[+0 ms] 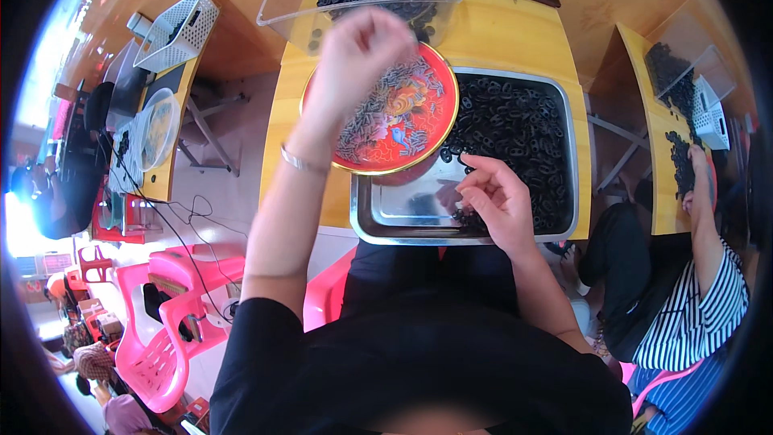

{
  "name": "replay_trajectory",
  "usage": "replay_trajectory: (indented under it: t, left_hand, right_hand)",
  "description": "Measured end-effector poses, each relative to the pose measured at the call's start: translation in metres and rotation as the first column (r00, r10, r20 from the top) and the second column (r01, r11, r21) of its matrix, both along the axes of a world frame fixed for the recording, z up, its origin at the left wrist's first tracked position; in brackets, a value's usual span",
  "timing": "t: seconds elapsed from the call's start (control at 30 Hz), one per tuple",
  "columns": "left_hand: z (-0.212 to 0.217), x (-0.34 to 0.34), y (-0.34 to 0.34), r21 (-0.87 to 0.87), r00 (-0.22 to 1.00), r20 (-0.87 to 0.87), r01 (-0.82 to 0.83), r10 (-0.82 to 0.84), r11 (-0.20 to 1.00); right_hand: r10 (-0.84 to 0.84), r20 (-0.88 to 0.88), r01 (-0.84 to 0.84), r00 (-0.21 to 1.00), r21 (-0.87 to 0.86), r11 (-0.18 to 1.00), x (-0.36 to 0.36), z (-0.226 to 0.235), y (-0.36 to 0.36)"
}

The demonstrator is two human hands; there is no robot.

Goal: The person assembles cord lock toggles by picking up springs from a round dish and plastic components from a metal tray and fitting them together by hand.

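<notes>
Hovering above one round, glossy red plate [441,123] with a gold rim, your left hand [366,52] is blurred, fingers curled; I cannot tell whether it grips anything. Your right hand [499,201] curves thumb and fingers together over one smooth steel tray [407,208], its grip unclear too. Black oval rings [515,125], too many to count, crowd the tray; slim grey pieces [375,105] litter the plate. One clear plastic bin [278,8] stands beyond, on a yellow wooden table [515,44]. A pink chair [153,366] sits leftward.
</notes>
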State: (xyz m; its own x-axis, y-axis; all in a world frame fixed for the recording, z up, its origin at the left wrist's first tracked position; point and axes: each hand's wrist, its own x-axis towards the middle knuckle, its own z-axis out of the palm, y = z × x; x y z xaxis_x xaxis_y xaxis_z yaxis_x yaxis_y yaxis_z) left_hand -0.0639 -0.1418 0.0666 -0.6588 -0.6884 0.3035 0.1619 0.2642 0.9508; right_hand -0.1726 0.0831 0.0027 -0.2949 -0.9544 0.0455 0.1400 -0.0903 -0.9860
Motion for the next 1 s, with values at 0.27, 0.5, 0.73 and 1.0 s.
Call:
replay_trajectory:
  t: [0.27, 0.5, 0.73, 1.0]
  left_hand:
    - [-0.004, 0.002, -0.004, -0.534, 0.95, 0.233, -0.053, 0.207, 0.844]
    - [-0.052, 0.037, 0.017, -0.661, 0.759, 0.553, 0.147, 0.344, 0.736]
    - [-0.055, 0.037, 0.024, -0.722, 0.709, 0.546, 0.127, 0.446, 0.681]
    - [-0.057, 0.025, 0.024, -0.702, 0.661, 0.574, 0.093, 0.483, 0.706]
  right_hand:
    - [-0.064, -0.118, 0.072, 0.991, 0.066, 0.995, -0.012, -0.006, 0.011]
    - [-0.06, -0.118, 0.068, 0.991, 0.066, 0.995, -0.012, -0.013, 0.01]
    - [-0.059, -0.132, 0.065, 0.99, 0.044, 0.997, -0.011, -0.015, 0.012]
    - [-0.086, -0.103, 0.092, 0.991, 0.052, 0.994, -0.016, -0.013, 0.015]
